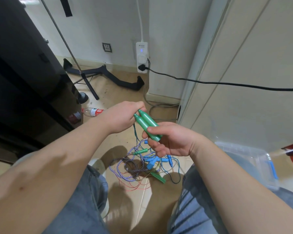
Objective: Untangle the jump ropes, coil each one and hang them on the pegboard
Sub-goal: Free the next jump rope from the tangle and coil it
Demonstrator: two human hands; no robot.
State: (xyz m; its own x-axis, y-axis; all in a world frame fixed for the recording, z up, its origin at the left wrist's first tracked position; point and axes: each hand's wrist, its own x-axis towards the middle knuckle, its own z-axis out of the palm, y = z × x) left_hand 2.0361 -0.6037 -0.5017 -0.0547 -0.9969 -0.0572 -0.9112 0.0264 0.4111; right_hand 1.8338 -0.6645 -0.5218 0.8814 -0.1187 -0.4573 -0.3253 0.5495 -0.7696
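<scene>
Nearby, bottle (93, 112), clear bin (243, 148), rope tangle (134, 168)

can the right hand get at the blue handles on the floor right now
Probably not yet: the right hand is gripping the green handles. Nothing covers the blue handles in the tangle below it, so once it lets go the way looks free.

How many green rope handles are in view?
4. Upper held handle and lower held handle, side by side in left hand and right hand; third handle at top of the floor tangle; fourth handle at its lower right. Others may be hidden.
</scene>
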